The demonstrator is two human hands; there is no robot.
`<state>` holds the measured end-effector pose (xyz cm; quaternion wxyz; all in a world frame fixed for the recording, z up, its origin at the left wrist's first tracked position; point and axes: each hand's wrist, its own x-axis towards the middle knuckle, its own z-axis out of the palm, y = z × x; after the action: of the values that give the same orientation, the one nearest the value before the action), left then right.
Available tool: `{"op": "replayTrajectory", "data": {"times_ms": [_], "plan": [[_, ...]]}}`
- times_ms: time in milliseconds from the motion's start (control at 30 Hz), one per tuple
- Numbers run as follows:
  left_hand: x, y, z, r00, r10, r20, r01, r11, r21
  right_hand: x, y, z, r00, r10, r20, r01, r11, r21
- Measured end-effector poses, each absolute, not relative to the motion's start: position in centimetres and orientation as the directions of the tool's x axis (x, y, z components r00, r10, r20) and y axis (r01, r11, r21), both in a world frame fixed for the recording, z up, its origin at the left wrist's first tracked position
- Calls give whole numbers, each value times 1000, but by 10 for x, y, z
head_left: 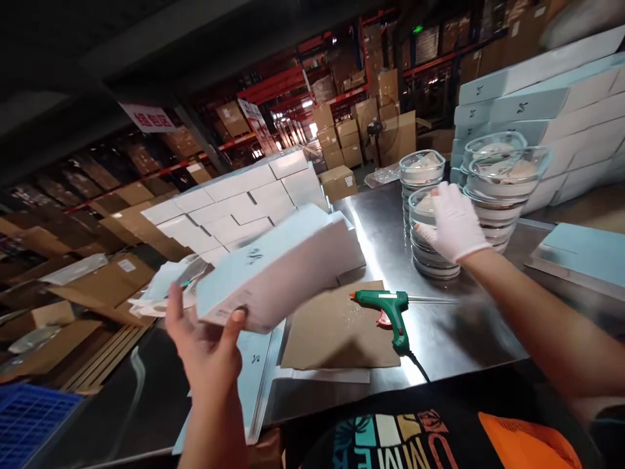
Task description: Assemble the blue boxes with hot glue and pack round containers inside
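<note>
My bare left hand grips one end of a long white box with a light blue top and a small black logo. The box is tilted above the table, thumb on its near side. In a white glove, my right hand has its fingers at the rim of the top glass bowl of a near stack. The glove partly hides that bowl. Between my hands, a green glue gun lies partly on a cardboard sheet.
More glass bowls stand stacked beside my right hand. White boxes are piled at the back left, and blue-white boxes at the far right. Flat blue cartons lie near my left forearm. A blue crate sits lower left.
</note>
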<state>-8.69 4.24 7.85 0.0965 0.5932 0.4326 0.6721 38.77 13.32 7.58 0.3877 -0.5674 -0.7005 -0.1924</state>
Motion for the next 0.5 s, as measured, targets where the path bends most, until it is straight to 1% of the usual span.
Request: {"op": "replayTrajectory", "data": {"times_ms": [33,67,100,133,167,200,233,267,367,500], "plan": [[-89,46,67,-369,708,602,205,-570,796,405,148,78,-9,690,724,983,138,-118],[-87,50,54,-377,805,457,9,-490,871,419,161,79,6,708,706,991,90,-100],[-83,53,39,-323,898,298,-172,-365,915,427,172,80,3,729,685,996,58,-66],[-76,55,25,-242,959,147,-314,-220,924,432,180,81,-15,743,669,998,52,-35],[-68,56,11,-164,986,26,-408,-92,908,434,186,83,-38,748,662,998,66,-17],[-59,57,-1,-110,992,-56,-461,-1,888,434,189,87,-55,752,657,998,69,5],[-51,57,-11,-75,992,-104,-482,55,875,433,190,91,-66,753,655,998,64,27],[-44,57,-20,-55,991,-121,-481,80,873,432,190,97,-70,751,657,998,52,48],[-33,54,-33,-14,997,-79,-431,65,900,427,183,114,-88,732,676,994,19,109],[-36,50,-42,-3,999,-38,-369,34,929,419,168,120,-183,714,676,978,66,196]]}}
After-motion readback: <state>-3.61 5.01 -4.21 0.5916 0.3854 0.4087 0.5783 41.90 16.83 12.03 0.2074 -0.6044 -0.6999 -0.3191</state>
